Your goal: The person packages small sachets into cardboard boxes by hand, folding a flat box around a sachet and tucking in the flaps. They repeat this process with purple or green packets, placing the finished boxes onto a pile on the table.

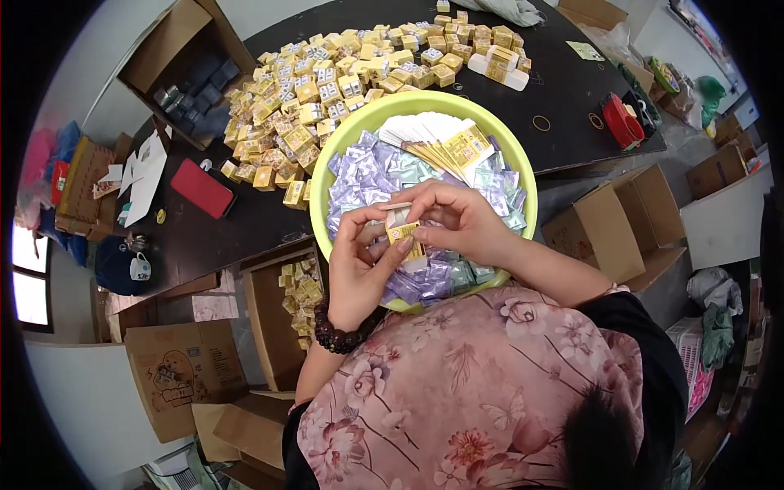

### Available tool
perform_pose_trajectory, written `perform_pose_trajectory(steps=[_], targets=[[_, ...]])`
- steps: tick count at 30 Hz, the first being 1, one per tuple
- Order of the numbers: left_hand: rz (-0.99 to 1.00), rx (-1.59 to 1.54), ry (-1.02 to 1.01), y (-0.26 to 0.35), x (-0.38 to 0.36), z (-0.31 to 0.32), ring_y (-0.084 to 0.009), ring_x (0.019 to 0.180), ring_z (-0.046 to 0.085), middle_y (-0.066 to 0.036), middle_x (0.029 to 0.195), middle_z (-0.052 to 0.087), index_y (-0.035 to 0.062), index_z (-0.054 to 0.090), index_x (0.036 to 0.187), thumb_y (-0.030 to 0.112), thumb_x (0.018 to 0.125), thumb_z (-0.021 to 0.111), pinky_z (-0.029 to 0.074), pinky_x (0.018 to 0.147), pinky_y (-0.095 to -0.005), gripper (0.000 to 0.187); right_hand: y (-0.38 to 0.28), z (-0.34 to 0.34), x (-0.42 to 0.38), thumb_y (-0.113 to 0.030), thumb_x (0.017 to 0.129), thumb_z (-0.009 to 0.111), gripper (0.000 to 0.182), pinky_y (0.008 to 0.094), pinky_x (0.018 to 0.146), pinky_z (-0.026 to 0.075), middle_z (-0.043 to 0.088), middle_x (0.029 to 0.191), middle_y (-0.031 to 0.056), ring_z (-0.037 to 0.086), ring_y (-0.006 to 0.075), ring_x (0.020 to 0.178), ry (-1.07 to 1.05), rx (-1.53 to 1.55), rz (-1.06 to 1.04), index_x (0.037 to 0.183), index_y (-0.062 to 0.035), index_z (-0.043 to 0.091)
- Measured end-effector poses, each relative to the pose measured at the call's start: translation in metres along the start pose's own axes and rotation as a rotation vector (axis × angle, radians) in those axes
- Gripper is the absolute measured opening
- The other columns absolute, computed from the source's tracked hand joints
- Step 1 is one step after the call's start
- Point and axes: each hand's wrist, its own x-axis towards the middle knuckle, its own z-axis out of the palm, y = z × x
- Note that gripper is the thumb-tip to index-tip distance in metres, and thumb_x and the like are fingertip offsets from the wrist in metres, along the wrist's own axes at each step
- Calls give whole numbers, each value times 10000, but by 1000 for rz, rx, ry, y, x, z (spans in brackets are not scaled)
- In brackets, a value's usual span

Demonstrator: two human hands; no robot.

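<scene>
A small yellow box (402,232) with a white inside is held up over the basin, its top flap raised. My left hand (362,253) is closed round its left side and front. On the right, my right hand (457,219) has its fingers at the top and right edge of the same box. Beneath both hands sits a lime-green basin (529,175) full of small purple packets (363,175) and pale green packets (488,184). A fan of flat, unfolded yellow-and-white cartons (467,147) lies on the packets, beyond my right hand.
A large heap of yellow boxes (306,98) covers the black table (563,90) behind the basin. A red phone case (202,188) lies at left; a red tape dispenser (622,122) stands at right. Open cardboard boxes (608,233) flank the table, one holding yellow boxes (300,290).
</scene>
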Motion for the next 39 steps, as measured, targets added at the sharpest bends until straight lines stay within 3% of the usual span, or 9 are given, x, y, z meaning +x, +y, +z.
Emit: perform_pose_trajectory(steps=[3, 12, 15, 18, 22, 25, 28, 33, 39], targets=[[-4, -45, 42, -3, 2, 3, -190, 1151, 542, -132, 1272, 481, 37, 354, 1188, -123, 835, 624, 511, 908, -282, 472, -3, 2, 0, 88, 830, 639, 176, 291, 951, 462, 531, 1073, 56, 547, 130, 1079, 31, -168, -127, 971, -1, 581], [-32, 58, -25, -4, -1, 5, -191, 1186, 526, -136, 1266, 491, 27, 347, 1232, -121, 819, 645, 492, 940, -295, 530, -2, -7, -1, 61, 831, 663, 160, 272, 865, 493, 577, 1002, 40, 583, 119, 987, 64, -62, 93, 962, -15, 611], [-66, 27, -36, 0, 0, 4, -188, 1190, 523, -132, 1256, 499, 6, 384, 1233, -129, 827, 626, 493, 947, -292, 492, -4, -9, -3, 55, 831, 662, 148, 279, 824, 503, 590, 1002, 64, 605, 147, 945, 22, -242, 15, 961, -12, 640], [-108, 33, -63, 1, -1, 3, -184, 1172, 537, -122, 1296, 479, 9, 455, 1255, -136, 844, 595, 515, 916, -273, 458, -3, -8, -8, 22, 840, 660, 173, 310, 804, 496, 603, 1039, 115, 621, 223, 945, -77, -737, -373, 1009, -13, 654], [-102, 83, -86, -4, 0, 1, -148, 1102, 576, -104, 1237, 534, 14, 491, 1258, -104, 863, 596, 526, 869, -250, 426, -4, -16, -16, -30, 860, 651, 194, 325, 833, 491, 619, 1032, 101, 604, 241, 1024, -133, -756, -306, 1053, -9, 645], [-182, 249, -10, -5, 2, -14, -120, 1046, 599, -81, 1206, 551, 16, 462, 1326, -43, 890, 599, 523, 856, -233, 461, -4, -60, -20, -119, 825, 675, 249, 403, 843, 476, 637, 1011, 144, 596, 325, 967, 325, -1338, -241, 1048, -17, 629], [-242, -64, 27, -5, 6, -13, -131, 1049, 592, -73, 1243, 529, 27, 422, 1380, 5, 927, 557, 521, 884, -263, 473, 0, -97, -24, -86, 773, 663, 220, 400, 818, 467, 650, 957, 152, 589, 322, 921, 371, -1603, -49, 975, 1, 652], [-324, -305, 64, -5, 12, -18, -175, 1099, 580, -88, 1242, 538, 44, 410, 1381, 71, 967, 498, 533, 907, -318, 424, -1, -105, -20, -22, 792, 663, 136, 342, 735, 497, 637, 835, 127, 622, 271, 821, 474, -1283, 94, 926, -4, 653], [-269, -378, 150, -10, 13, -19, -160, 1051, 601, -77, 1180, 567, 25, 473, 1295, 102, 974, 524, 522, 899, -294, 334, -17, -89, -16, 11, 827, 623, 92, 327, 719, 466, 590, 876, 115, 592, 261, 779, 489, -1234, -78, 908, 3, 580]])
